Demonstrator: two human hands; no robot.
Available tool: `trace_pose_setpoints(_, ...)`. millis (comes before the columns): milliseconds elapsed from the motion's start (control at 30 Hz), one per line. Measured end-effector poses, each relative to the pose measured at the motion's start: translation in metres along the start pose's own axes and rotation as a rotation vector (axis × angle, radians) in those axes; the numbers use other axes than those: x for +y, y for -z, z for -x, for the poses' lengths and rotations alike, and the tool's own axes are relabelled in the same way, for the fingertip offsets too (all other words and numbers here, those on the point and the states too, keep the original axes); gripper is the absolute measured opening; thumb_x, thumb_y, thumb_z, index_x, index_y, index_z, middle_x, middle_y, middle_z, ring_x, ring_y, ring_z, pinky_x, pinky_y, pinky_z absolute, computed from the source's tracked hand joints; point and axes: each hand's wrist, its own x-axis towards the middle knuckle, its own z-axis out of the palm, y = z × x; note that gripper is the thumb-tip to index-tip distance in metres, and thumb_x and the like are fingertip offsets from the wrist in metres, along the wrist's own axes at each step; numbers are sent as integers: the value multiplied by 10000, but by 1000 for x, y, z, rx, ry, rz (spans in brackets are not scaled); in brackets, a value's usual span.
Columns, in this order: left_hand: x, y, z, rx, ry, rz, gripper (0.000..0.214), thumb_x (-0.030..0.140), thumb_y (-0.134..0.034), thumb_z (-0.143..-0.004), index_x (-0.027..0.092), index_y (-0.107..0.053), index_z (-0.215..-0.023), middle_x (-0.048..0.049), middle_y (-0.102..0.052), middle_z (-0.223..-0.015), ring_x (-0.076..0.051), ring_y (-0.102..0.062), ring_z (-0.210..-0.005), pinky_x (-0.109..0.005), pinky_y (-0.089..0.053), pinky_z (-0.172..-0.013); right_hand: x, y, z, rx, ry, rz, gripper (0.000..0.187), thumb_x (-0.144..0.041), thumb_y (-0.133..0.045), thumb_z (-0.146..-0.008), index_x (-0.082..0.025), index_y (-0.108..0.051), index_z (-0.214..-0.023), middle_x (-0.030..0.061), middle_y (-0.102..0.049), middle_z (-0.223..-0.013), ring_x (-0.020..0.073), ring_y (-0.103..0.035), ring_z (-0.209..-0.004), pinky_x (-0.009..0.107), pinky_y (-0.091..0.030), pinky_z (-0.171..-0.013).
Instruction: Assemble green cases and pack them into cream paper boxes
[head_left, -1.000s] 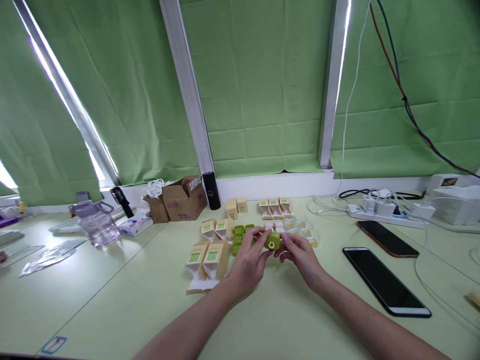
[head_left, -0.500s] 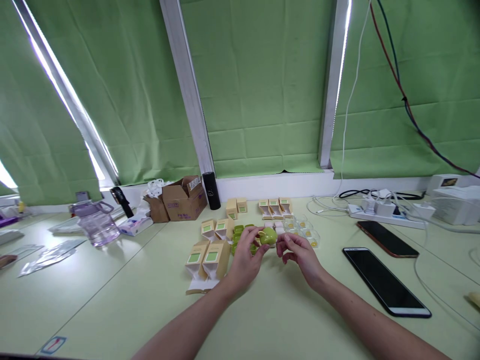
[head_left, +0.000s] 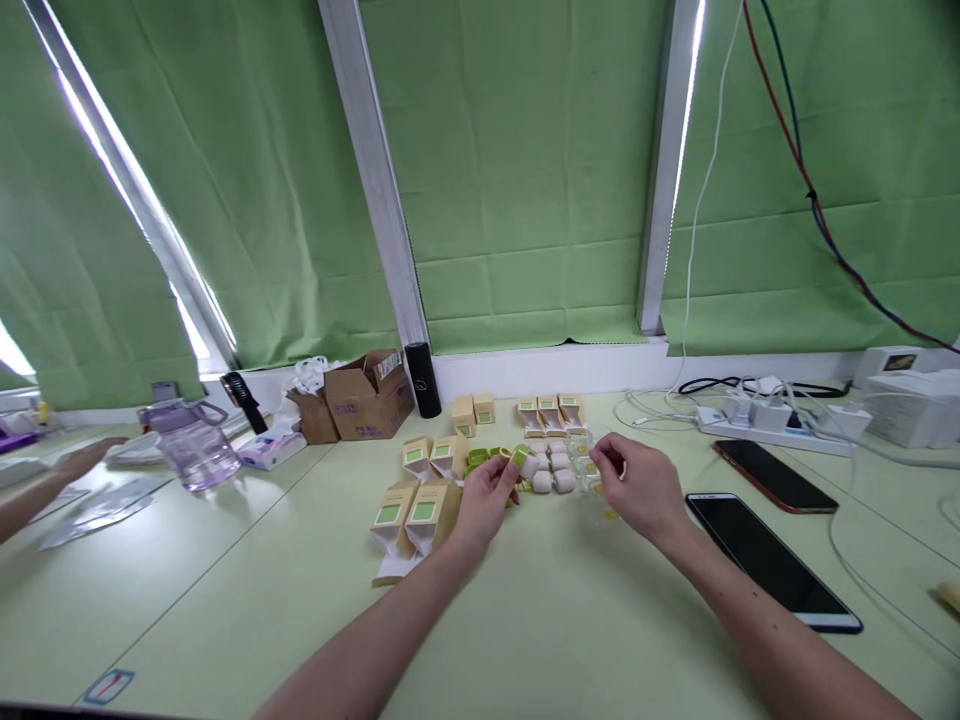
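Observation:
My left hand is closed around a small green cup-like container, tilted so that a whitish part shows on its right side. My right hand hovers over clear plastic cups with yellow spots, its thumb and fingers pinched together; what lies between them is too small to make out. Several white rounded pieces sit in rows between the hands. Beyond my left fingers are more green containers, partly hidden. Left of that hand stand beige cartons with green labels, their white flaps open.
More small cartons stand at the back. Two phones and a power strip with cables lie at right. At left are a cardboard box, a black cylinder, a purple jug and another person's hand.
My right hand has moved right, from beside the green container to the clear cups. My left hand has turned the container, showing its whitish part. Another person's arm has reached farther in at left.

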Motion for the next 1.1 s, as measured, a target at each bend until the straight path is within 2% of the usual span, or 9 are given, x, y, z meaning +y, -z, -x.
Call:
trace_pose_setpoints(133, 0, -1, 0, 8, 22, 35, 584, 709, -768, -765, 139, -665, -836, 0, -597, -776, -93, -518, -623, -223, -457, -616, 1, 16, -7, -198, 14, 419, 82, -310, -698, -864, -250, -721, -814, 81, -724, -806, 263, -657, -772, 298, -331, -586)
trace_pose_setpoints(233, -1, -1, 0, 13, 19, 36, 577, 707, -763, -771, 140, -669, -824, -4, -598, -784, -94, -513, -629, -225, -461, -616, -4, 22, -7, -442, -2, 492, 103, -329, -763, -806, -235, -763, -848, 114, -743, -902, 304, -678, -932, 309, -378, -628)
trace_pose_setpoints(333, -1, -2, 0, 20, 15, 43, 573, 703, -774, -760, 141, -678, -818, -8, -605, -786, -98, -517, -635, -227, -464, -617, -9, 22, -4, -599, 36, 515, 58, -207, -750, -772, -220, -767, -826, 109, -754, -935, 308, -661, -1032, 315, -399, -667)
trace_pose_setpoints(433, -1, -2, 0, 26, 13, 56, 579, 703, -792, -739, 140, -688, -826, -12, -615, -787, -101, -527, -644, -228, -466, -623, -14, 15, 1, -620, 118, 505, 157, -78, -675, -758, -213, -754, -780, 97, -750, -892, 291, -652, -996, 327, -401, -694)
trace_pose_setpoints(567, -1, -2, 0, 47, 5, 63, 592, 705, -804, -722, 134, -703, -838, -9, -622, -773, -91, -516, -611, -223, -449, -597, -21, 3, 9, -624, 252, 373, 115, -119, -679, -798, -220, -735, -791, 76, -742, -918, 278, -632, -988, 344, -418, -761)
trace_pose_setpoints(633, -1, -2, 0, 50, 1, 63, 592, 704, -806, -720, 133, -701, -838, -6, -621, -763, -85, -506, -595, -219, -433, -580, -22, 0, 12, -625, 273, 310, 98, -175, -718, -804, -228, -736, -885, 72, -735, -980, 285, -619, -1034, 353, -426, -802)
trace_pose_setpoints(833, -1, -2, 0, 61, -5, 73, 590, 696, -797, -740, 126, -717, -874, -14, -632, -790, -85, -521, -615, -214, -435, -595, -4, -3, 15, -643, 181, 155, 632, -83, -731, -678, -233, -584, -1274, 100, -645, -1317, 293, -594, -1205, 340, -440, -883)
trace_pose_setpoints(1000, 0, -2, 1, 89, -14, 95, 576, 673, -816, -738, 127, -727, -901, -23, -647, -804, -83, -533, -615, -211, -436, -599, 3, -13, 15, -633, 34, 60, 525, -58, -686, -694, -239, -628, -1183, 85, -704, -1160, 271, -666, -1021, 345, -450, -826)
trace_pose_setpoints(1100, 0, -1, 2, 102, -22, 106, 566, 669, -814, -745, 127, -728, -886, -25, -649, -805, -83, -541, -622, -211, -443, -607, 1, -19, 13, -582, -69, -232, 438, -144, -743, -695, -243, -658, -1113, 76, -710, -1116, 282, -655, -1054, 372, -485, -843)
